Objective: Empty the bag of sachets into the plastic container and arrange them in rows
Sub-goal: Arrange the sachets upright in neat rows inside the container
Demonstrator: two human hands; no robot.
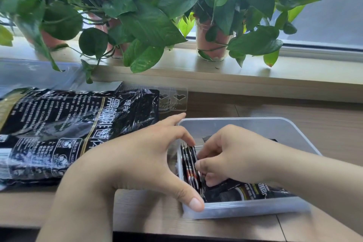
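The black sachet bag (74, 129) lies flat on the surface at nine o'clock of the plastic container (255, 207). The left hand (141, 159), fingers spread apart, braces the container's nine o'clock end. The upright sachets (191, 165) stand on edge there, their long axis running roughly twelve to six. The right hand (233, 155), fingers curled, presses them together. This looks like the row-building step. Next, the loose sachets (245, 192) lying flat towards five o'clock need standing up.

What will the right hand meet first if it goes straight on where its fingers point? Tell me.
The upright sachets at the container's left end; the right hand's fingertips point left and seem to be touching them. Behind them, the left hand, though depth is unclear.
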